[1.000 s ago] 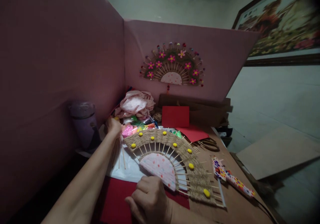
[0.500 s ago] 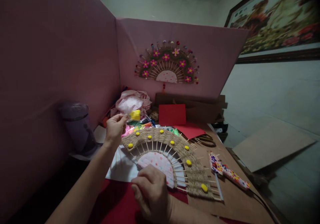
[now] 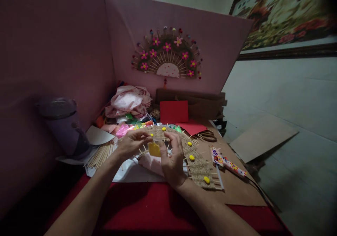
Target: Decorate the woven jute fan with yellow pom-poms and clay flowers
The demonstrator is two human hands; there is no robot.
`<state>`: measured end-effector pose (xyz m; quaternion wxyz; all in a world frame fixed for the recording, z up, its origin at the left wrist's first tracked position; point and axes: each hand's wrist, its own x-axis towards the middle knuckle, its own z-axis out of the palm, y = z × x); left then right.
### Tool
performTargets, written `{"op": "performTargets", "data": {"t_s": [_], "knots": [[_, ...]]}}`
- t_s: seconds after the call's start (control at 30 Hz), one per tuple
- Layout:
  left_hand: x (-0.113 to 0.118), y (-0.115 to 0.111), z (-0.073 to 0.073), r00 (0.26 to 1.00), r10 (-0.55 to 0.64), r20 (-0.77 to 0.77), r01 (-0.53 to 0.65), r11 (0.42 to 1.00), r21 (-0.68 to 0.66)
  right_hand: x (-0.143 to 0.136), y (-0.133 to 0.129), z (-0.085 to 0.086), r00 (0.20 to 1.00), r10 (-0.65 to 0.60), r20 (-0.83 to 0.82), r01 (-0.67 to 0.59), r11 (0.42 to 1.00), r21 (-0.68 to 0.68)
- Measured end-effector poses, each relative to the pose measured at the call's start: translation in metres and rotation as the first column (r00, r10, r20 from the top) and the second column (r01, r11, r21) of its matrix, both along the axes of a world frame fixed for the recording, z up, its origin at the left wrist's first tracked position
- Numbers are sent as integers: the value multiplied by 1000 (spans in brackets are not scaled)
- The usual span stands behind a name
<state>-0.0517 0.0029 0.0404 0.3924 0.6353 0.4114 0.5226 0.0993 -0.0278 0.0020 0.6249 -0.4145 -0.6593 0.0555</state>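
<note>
A small clear packet of yellow clay (image 3: pixel 154 149) is held up in front of the woven fan, between my two hands. My left hand (image 3: pixel 134 141) pinches the packet's upper left edge. On the other side, the thumb and curled fingers of my right hand (image 3: pixel 172 155) are at its right edge and appear to grip it. Behind and below lies the half-round fan (image 3: pixel 198 167) of twine woven over thin sticks, with yellow dots (image 3: pixel 191 157) along its band. Its pale spotted centre (image 3: pixel 150 164) is partly hidden by my hands.
A floral glue gun (image 3: pixel 228 164) lies on brown cardboard (image 3: pixel 237 190) at right. Thin sticks (image 3: pixel 101 153) and a purple cup (image 3: pixel 65 127) are at left. Colourful packets (image 3: pixel 122 129), bundled cloth (image 3: pixel 129 101) and red sheets (image 3: pixel 173 111) sit behind. A finished flowered fan (image 3: pixel 167 55) hangs on the pink panel.
My left hand has brought the yellow packet rightward and down, over the fan. My right hand has risen from the fan's lower edge to the packet. The camera view has shifted.
</note>
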Motion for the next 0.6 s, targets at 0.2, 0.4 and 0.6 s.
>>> {"op": "performTargets", "data": {"t_s": [0.2,0.4,0.6], "knots": [[5,-2,-6,998,39,54,-38,999,-11,-5,9,-12,916,198,-348,-295,922,-252],[3,1,-9,997,18,72,-15,999,-44,-5,5,-14,842,327,-430,-454,859,-235],[-6,8,-20,994,2,-110,6,997,77,-6,6,-12,675,359,-644,-656,692,-302]]}}
